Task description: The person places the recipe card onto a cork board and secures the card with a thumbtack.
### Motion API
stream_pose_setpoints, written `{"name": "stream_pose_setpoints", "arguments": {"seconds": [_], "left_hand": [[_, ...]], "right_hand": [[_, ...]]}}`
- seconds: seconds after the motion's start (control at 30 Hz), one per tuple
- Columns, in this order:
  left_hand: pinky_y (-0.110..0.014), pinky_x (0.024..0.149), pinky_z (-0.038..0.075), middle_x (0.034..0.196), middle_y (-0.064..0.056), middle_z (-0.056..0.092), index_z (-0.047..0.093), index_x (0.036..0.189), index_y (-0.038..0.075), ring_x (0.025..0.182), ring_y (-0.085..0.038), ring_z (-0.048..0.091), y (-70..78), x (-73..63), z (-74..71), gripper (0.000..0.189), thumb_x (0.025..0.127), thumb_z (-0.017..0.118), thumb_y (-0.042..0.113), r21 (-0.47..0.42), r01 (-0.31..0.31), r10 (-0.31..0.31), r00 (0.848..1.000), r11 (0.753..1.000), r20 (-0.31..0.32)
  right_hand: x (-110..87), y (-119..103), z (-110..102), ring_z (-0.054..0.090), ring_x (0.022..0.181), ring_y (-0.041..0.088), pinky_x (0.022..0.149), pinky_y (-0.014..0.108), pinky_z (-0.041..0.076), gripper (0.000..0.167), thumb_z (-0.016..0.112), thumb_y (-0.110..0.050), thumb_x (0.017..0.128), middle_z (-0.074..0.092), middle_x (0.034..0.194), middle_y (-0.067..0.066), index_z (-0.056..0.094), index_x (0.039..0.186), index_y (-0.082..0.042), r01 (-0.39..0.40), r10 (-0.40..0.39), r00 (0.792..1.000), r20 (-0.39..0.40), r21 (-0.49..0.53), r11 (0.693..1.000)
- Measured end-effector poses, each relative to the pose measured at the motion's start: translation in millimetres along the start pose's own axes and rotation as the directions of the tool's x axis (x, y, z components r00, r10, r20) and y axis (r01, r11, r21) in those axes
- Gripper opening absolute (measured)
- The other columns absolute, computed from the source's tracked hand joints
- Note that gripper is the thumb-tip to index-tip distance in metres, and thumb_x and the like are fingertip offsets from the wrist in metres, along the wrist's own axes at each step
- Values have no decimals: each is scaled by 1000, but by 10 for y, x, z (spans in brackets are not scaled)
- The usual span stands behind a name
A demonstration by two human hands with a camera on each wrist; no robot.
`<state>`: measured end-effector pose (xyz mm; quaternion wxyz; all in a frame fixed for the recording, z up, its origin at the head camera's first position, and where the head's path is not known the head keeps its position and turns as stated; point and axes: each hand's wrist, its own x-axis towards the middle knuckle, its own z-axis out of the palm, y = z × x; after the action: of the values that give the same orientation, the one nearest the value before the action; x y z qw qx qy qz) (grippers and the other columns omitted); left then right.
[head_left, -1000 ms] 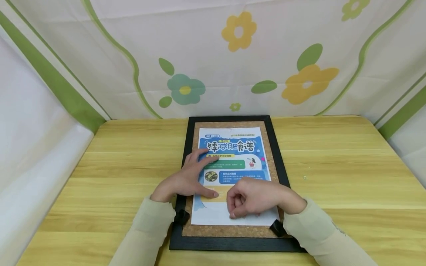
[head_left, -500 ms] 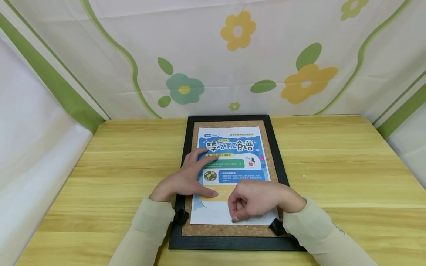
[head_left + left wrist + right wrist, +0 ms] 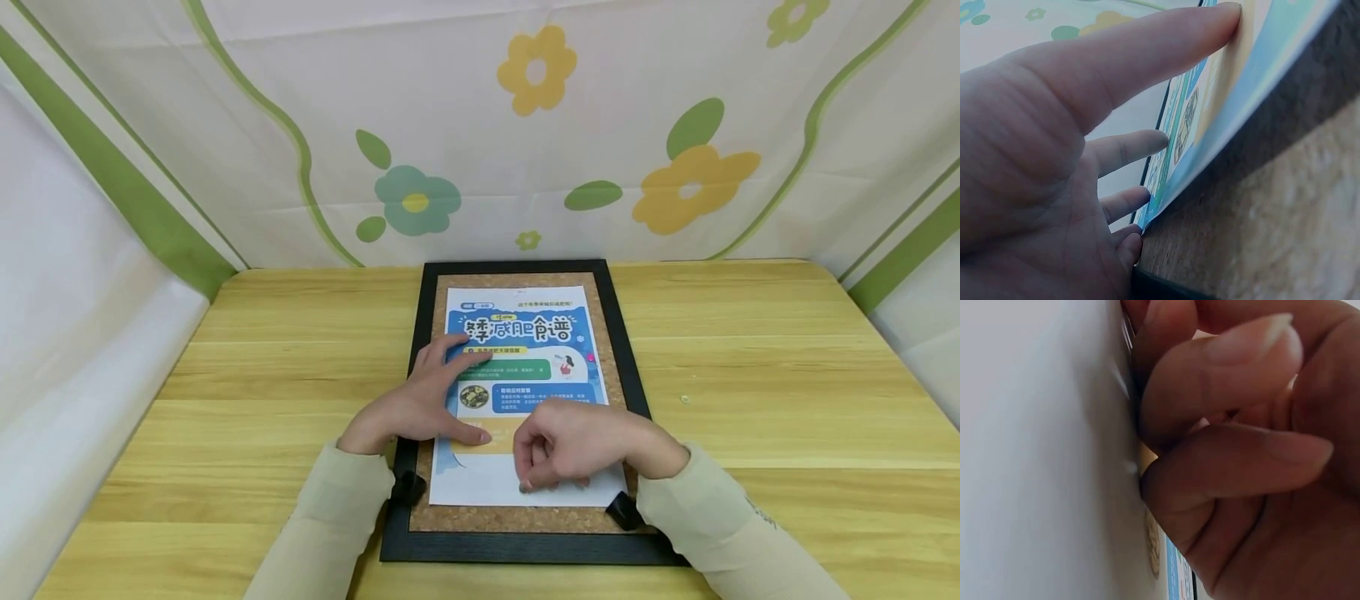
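Observation:
A printed sheet of paper (image 3: pixel 480 487) with blue graphics and Chinese text lies on a cork board (image 3: pixel 510 521) with a black frame (image 3: pixel 480 547). My left hand (image 3: pixel 423 404) rests spread on the sheet's left side, with thumb and fingertips touching it. In the left wrist view, the sheet's edge (image 3: pixel 1235 131) stands slightly off the cork. My right hand (image 3: pixel 573 446) has curled fingers low on the sheet; thumb and forefinger pinch a small grey thing (image 3: pixel 523 488), mostly hidden. In the right wrist view, its curled fingers (image 3: pixel 1222 387) sit against the paper.
A pink dot, perhaps a pin head (image 3: pixel 591 357), shows at the sheet's right edge. A tiny clear item (image 3: pixel 685 399) lies on the wooden table (image 3: pixel 750 350) to the right. Behind the table hangs a flowered cloth (image 3: pixel 480 150).
My right hand shifted slightly towards the sheet's lower edge, then back up a little, staying on the paper. The left hand has stayed in place.

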<state>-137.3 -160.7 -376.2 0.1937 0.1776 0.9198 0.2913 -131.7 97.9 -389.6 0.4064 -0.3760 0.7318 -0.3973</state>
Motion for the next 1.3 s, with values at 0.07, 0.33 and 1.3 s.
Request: {"name": "stream_pose_setpoints", "arguments": {"seconds": [0.07,0.33,1.3], "left_hand": [[-74,126,22,180,-14,8,42,167,22,166,-44,2,1,-2,-1,104,80,95,40,-2,-3,3,1000,1000,-1],[-71,127,24,180,-11,10,43,166,24,165,-41,5,20,-9,2,104,79,96,41,-4,1,-1,1000,1000,-1],[-71,126,24,180,-11,10,43,166,24,166,-41,4,15,-18,-1,104,78,96,41,-5,-6,6,1000,1000,-6]], "right_hand": [[-1,-1,-1,48,43,5,46,21,40,14,74,-11,99,59,59,-10,78,87,-18,1,-1,1000,-3,2,1000],[-27,0,-27,49,47,3,50,18,40,13,72,-10,100,58,60,-11,79,90,-16,20,-19,999,35,-4,1000],[-18,-56,41,50,49,3,51,19,40,19,73,-9,100,59,61,-12,76,85,-20,-16,15,1000,-16,-100,995]]}}
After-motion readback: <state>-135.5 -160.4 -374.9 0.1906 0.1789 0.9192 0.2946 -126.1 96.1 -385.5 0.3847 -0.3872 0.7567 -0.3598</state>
